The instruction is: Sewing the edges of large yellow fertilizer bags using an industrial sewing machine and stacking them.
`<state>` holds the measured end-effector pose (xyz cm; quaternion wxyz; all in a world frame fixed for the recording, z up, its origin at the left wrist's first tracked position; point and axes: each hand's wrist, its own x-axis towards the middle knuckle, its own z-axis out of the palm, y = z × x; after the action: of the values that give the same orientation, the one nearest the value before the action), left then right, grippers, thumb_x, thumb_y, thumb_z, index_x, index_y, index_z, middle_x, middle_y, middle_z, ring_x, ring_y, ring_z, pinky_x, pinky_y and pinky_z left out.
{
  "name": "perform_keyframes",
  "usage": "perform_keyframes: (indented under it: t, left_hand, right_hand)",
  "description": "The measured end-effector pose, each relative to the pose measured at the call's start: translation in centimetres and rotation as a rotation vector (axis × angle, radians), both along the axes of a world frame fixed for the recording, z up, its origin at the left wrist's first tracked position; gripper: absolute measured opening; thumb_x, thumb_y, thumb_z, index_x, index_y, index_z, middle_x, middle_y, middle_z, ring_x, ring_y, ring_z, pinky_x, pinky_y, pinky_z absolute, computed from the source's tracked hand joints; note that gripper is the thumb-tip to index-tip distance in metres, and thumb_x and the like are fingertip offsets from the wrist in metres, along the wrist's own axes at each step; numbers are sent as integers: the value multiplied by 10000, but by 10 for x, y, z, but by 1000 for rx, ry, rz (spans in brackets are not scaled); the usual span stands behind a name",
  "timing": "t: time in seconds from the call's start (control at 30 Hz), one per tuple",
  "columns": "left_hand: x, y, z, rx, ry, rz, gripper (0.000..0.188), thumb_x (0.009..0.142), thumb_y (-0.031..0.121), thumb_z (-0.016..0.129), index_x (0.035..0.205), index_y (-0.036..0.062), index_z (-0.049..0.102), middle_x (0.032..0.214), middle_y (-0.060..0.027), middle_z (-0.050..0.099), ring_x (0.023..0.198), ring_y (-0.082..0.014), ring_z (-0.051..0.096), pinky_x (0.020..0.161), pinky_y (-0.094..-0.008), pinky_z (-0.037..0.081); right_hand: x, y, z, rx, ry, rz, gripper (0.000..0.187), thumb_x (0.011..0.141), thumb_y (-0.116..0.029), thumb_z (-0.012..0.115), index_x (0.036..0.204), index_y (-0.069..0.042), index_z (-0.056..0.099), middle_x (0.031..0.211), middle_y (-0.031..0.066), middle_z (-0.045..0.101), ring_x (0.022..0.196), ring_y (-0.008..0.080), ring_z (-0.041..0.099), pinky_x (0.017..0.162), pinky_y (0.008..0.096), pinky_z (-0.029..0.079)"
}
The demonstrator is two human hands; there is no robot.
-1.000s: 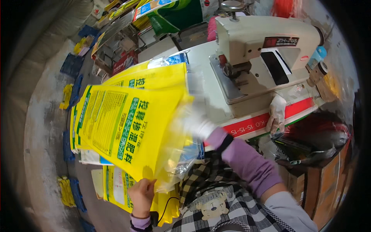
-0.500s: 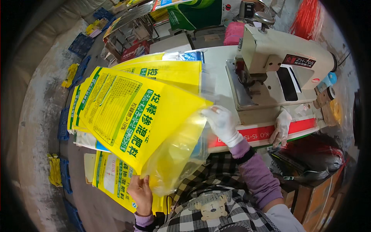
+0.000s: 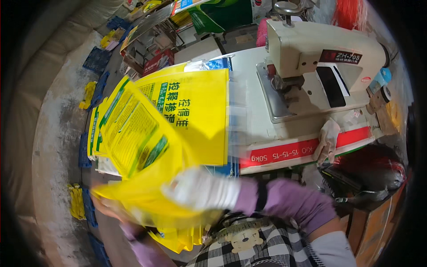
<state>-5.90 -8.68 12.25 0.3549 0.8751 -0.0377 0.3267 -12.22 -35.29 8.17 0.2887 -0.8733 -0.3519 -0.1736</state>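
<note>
A printed yellow plastic bag (image 3: 133,129) is bent and folded over in front of me, its lower part blurred by motion. My left hand (image 3: 109,207), bare and smeared, is at the bag's lower left corner and grips it. My right hand (image 3: 191,189), in a white glove, is closed on the bag's near side; its fingertips are blurred. Under and behind it, a stack of similar yellow bags (image 3: 200,115) lies on the white table (image 3: 244,80). More yellow bags (image 3: 173,240) hang below my hands.
A cream sewing machine (image 3: 311,58) stands on the table's right side. A white glove (image 3: 328,138) drapes over the red-striped front edge. Red twine (image 3: 349,15) hangs behind. Cardboard boxes (image 3: 371,227) stand at lower right; blue crates (image 3: 95,58) line the left floor.
My right hand has swung left and nearer with the bag's edge, folding the bag over. My left hand has moved left. The stack underneath shows more.
</note>
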Motion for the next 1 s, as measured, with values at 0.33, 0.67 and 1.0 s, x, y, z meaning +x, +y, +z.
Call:
perform_keyframes:
  t: [0.33, 0.67, 1.0]
  left_hand:
    - [200, -317, -68, 708, -292, -1316, 264, 788, 8, 564, 1004, 99, 685, 1032, -86, 687, 877, -305, 661, 784, -369, 525]
    - [162, -424, -156, 730, -197, -1494, 298, 722, 31, 598, 947, 173, 732, 839, -89, 685, 759, -305, 655, 692, -371, 535]
    - [77, -432, -88, 1044, -706, -1062, 104, 797, 172, 592, 807, 123, 684, 712, -106, 639, 683, -297, 633, 630, -413, 497]
  right_hand:
    - [-105, -105, -113, 1526, 739, -858, 327, 935, -124, 503, 1212, 26, 592, 952, 16, 655, 827, 83, 607, 745, 236, 503]
    - [-166, -153, -175, 230, 152, -1246, 522, 744, -105, 677, 1252, -170, 576, 548, 59, 490, 490, 286, 546, 458, 382, 429]
    - [-134, -146, -181, 438, 239, -1198, 471, 787, -186, 703, 1238, -93, 601, 725, 116, 638, 652, 255, 646, 585, 332, 490]
